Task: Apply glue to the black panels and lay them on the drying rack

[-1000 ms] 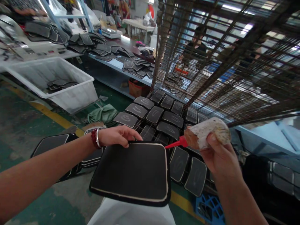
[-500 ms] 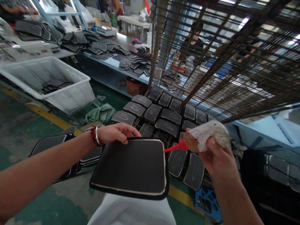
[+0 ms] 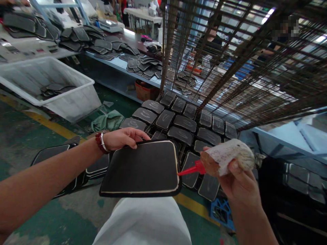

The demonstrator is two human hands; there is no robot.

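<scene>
My left hand (image 3: 125, 138) grips the far edge of a black rounded rectangular panel (image 3: 143, 168), thumb on top and fingers partly hidden behind it. A pale line runs along the panel's border. In my right hand (image 3: 238, 180) is a worn glue bottle (image 3: 224, 156), whitish and brown, lying nearly level. Its red nozzle (image 3: 191, 169) points left, with the tip at the panel's right border. Beyond the panel, several smaller black pads (image 3: 185, 122) with pale outlines and chalky marks lie on a wire rack.
Upright wire shelving (image 3: 204, 51) rises at the upper right. A white plastic bin (image 3: 84, 98) holding black pads stands left, before a bench (image 3: 117, 63) piled with more. Stacked panels (image 3: 51, 154) sit beside my left forearm. A blue crate (image 3: 222, 212) is low right. People are beyond the shelving.
The nozzle tip has moved down along the panel's right border. The panel's near edge has risen in view, so it looks flatter. My left hand keeps its grip.
</scene>
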